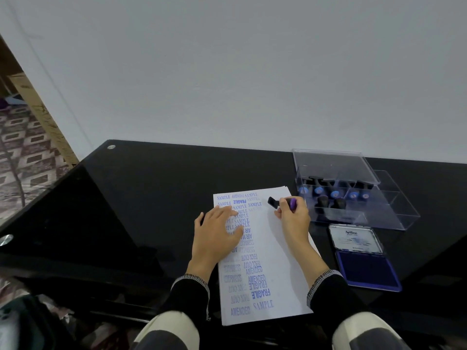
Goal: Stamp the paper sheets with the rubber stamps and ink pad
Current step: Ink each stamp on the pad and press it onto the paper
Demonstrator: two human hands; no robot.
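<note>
A stack of white paper sheets [275, 261] lies on the black glass table [126, 210], its top sheet covered on the left with blue words such as SAMPLE, FRAGILE and AMENDED. My left hand [217, 236] presses flat on the sheet's left side with spread fingers. My right hand [294, 218] grips a black rubber stamp [274, 202] with a purple top, held tilted just above the sheet's upper right part. The open blue ink pad [364, 266] lies to the right of the paper.
A clear plastic box [389, 213] with its lid raised stands behind the ink pad and holds several more stamps [336, 195]. A white wall rises behind the table. The table's left edge drops to a patterned floor [27, 157].
</note>
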